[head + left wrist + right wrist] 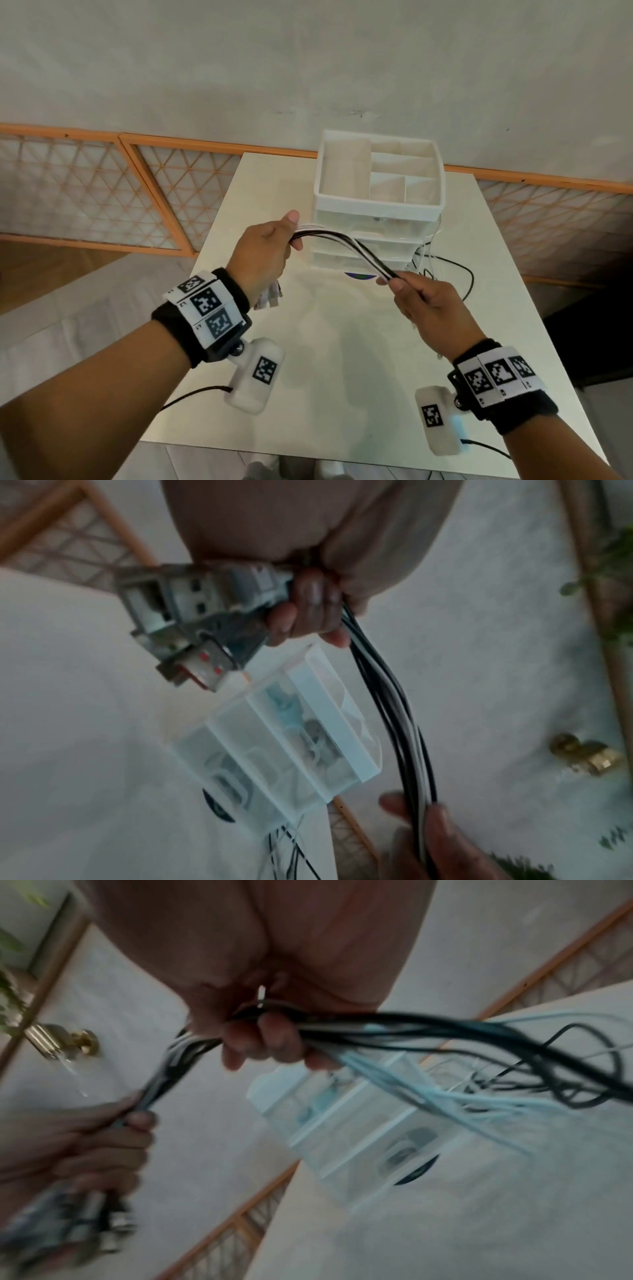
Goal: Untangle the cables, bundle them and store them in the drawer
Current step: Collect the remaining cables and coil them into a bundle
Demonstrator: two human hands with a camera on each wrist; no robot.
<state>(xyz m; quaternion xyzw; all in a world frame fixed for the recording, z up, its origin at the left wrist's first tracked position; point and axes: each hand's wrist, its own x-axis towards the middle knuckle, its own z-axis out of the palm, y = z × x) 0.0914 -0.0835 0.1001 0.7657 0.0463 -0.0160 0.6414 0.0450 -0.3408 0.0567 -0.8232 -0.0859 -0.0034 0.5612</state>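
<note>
A bunch of black and white cables (346, 245) stretches between my two hands above the white table (342, 394). My left hand (270, 246) grips the end with the USB plugs (192, 620), which stick out below the fist. My right hand (421, 298) grips the same bunch (342, 1027) lower and to the right. Past it the loose ends (448, 270) trail onto the table beside the drawer unit (376, 240). The unit is translucent white with closed drawers (274, 750) and an open divided tray on top.
The drawer unit stands at the table's far middle, close behind the cables. A dark round object (359, 276) lies at its front foot. An orange-framed lattice screen (102, 192) runs along the wall behind. Wrist camera leads hang near the table's front edge.
</note>
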